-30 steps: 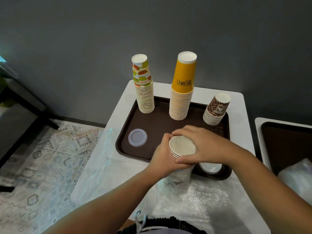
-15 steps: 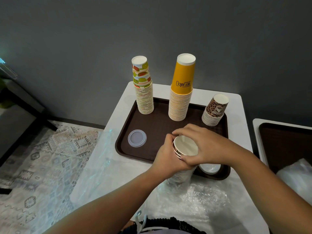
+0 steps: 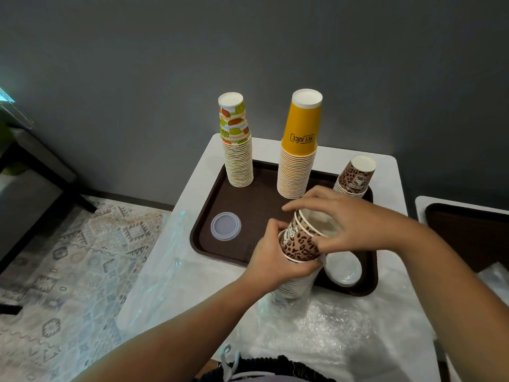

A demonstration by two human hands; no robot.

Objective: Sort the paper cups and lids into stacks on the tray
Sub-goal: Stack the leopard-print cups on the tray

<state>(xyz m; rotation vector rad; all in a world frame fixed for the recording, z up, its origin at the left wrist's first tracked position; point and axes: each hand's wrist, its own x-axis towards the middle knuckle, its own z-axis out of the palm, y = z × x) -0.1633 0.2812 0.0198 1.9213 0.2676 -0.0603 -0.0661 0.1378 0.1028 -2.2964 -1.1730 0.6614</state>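
One brown tray (image 3: 248,205) on white table (image 3: 385,172), grey wall (image 3: 137,64)

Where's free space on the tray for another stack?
Bare brown floor of the tray lies between the clear lid, the fruit-print stack and the yellow stack. The right side is crowded: leopard stack at the far corner, lids at the near corner, both hands on the held cups between them.

Bare tray (image 3: 256,205) centre between 3 cup stacks (image 3: 298,172) and lid (image 3: 225,226).
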